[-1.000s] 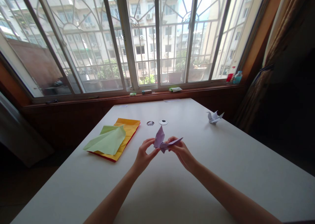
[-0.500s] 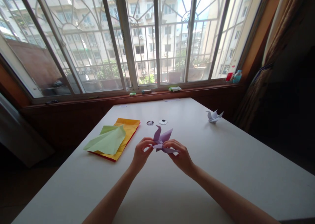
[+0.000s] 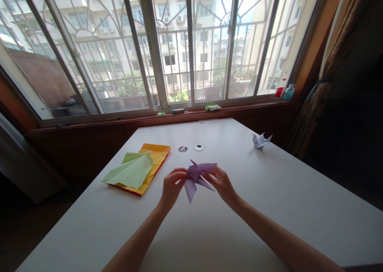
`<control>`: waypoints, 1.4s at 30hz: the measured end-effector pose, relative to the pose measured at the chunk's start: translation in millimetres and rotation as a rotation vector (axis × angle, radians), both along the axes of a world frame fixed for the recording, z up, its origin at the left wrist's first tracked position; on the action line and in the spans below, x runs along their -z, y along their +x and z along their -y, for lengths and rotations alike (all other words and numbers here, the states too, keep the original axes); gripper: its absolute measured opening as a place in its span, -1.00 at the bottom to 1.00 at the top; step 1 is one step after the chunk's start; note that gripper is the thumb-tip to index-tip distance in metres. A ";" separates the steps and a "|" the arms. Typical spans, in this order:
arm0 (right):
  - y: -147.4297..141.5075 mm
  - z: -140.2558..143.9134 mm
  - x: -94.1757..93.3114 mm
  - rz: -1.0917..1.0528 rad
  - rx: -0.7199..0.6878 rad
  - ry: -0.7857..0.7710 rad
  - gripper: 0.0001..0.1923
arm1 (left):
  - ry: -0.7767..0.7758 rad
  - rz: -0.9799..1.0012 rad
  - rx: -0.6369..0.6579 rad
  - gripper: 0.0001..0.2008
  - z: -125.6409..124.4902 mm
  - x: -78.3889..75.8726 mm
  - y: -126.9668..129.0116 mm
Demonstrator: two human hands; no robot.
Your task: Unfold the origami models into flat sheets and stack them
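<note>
A purple origami crane (image 3: 196, 173) is held above the white table (image 3: 191, 232), tilted, with one pointed flap hanging down toward me. My left hand (image 3: 175, 183) pinches its left side between thumb and fingers. On the other side, my right hand (image 3: 220, 183) has its fingers closed on the crane's right part. The fingertips are partly hidden by the folded paper.
Left of my hands lies a light green folded sheet (image 3: 131, 171) on a yellow-orange paper piece (image 3: 163, 154) with a red underside. A white paper crane (image 3: 261, 141) stands near the table's right edge. Two round table fittings (image 3: 198, 148) lie beyond my hands, with windows behind.
The purple crane has turned in my fingers: its upright point has dropped lower, and a flap now points down toward me. My right hand has shifted slightly.
</note>
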State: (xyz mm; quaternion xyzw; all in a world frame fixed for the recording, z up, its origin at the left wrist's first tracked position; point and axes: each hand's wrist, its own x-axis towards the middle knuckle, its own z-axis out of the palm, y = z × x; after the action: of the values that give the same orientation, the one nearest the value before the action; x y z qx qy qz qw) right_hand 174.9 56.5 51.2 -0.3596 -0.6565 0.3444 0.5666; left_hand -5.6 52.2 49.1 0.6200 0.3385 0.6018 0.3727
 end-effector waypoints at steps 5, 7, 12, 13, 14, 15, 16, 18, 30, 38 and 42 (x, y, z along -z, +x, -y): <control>-0.3 0.0 2.4 0.027 0.107 0.004 -0.83 | -0.163 0.028 0.110 -0.79 3.0 0.0 3.7; 0.1 2.6 0.1 0.051 0.158 0.024 -0.87 | -0.287 0.036 0.167 -0.67 2.4 2.4 4.3; -0.7 7.3 -5.0 0.093 0.192 0.091 -0.89 | -0.442 -0.009 0.286 -0.58 0.8 8.9 7.3; -0.9 7.7 -5.1 0.099 0.186 0.102 -0.89 | -0.438 -0.005 0.279 -0.61 0.6 9.7 8.1; -1.2 8.1 -4.9 0.104 0.176 0.110 -0.89 | -0.437 0.001 0.267 -0.64 0.4 10.4 8.9; -1.4 8.6 -4.4 0.108 0.163 0.116 -0.89 | -0.437 0.008 0.251 -0.65 0.1 11.1 9.6; -1.5 9.0 -3.7 0.112 0.149 0.120 -0.90 | -0.439 0.017 0.233 -0.66 -0.1 11.8 10.3; -1.6 9.8 -1.8 0.113 0.122 0.118 -0.92 | -0.445 0.033 0.203 -0.66 -0.4 13.2 11.5; -0.6 2.3 -5.0 -0.098 0.013 -0.157 -0.71 | -0.360 0.003 0.286 -0.71 4.8 6.4 10.3; -3.1 -0.8 6.4 -0.013 0.028 -0.240 -0.41 | -0.360 0.030 0.241 -0.68 12.2 0.8 14.9; -4.8 8.5 5.4 0.117 -0.158 -0.033 -0.77 | -0.332 0.069 0.124 -0.70 8.4 0.7 11.9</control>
State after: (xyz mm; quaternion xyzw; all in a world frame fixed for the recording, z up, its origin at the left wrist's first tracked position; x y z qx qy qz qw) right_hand 170.1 47.9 45.9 -0.3353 -0.7090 0.3773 0.4925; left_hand 6.4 43.8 48.4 0.5486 0.3813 0.5342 0.5179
